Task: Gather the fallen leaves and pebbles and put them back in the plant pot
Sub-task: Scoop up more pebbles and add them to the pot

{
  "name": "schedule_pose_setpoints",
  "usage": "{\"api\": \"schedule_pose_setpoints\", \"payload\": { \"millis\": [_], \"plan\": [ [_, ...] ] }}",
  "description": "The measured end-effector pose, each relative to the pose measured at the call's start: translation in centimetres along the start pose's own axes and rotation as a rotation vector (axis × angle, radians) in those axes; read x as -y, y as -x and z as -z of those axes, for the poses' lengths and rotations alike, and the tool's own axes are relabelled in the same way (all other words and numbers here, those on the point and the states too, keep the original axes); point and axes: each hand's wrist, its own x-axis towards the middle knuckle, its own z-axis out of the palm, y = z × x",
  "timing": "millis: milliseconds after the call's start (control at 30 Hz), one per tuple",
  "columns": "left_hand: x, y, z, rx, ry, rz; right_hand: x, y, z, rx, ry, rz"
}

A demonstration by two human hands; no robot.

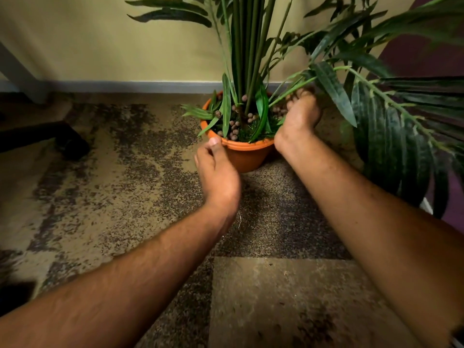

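Note:
An orange plant pot (247,153) stands on the carpet by the wall, holding tall green stems, several loose green leaves (226,106) and round brown pebbles (234,126). My left hand (216,169) is at the pot's near left rim, fingers curled, thumb touching the rim. My right hand (300,114) reaches over the pot's right side among the leaves, its fingers bent downward at the far rim. Whether either hand holds pebbles is hidden.
A large palm frond (391,126) hangs over the floor at the right. A dark chair leg with a caster (67,144) lies at the left. The patterned carpet (120,187) fills the foreground, and a wall with a grey skirting board (125,85) is behind.

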Motion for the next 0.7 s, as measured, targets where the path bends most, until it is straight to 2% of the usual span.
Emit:
{"api": "schedule_pose_setpoints", "payload": {
  "millis": [167, 367, 500, 700],
  "plan": [
    [1.1, 0.1, 0.3, 0.014, -0.004, 0.016, 0.0, -0.8, 1.0, 0.09, 0.104, 0.002],
    [2.1, 0.1, 0.9, 0.03, -0.002, 0.052, -0.3, -2.5, 1.9, 0.237, 0.258, 0.088],
    [2.2, 0.4, 1.6, 0.033, -0.01, 0.074, -0.5, -3.3, 2.0, 0.267, 0.404, 0.086],
    [2.7, 0.8, 1.8, 0.048, -0.04, 0.067, 0.6, -4.6, 0.6, 0.272, 0.426, 0.033]
  ]
}}
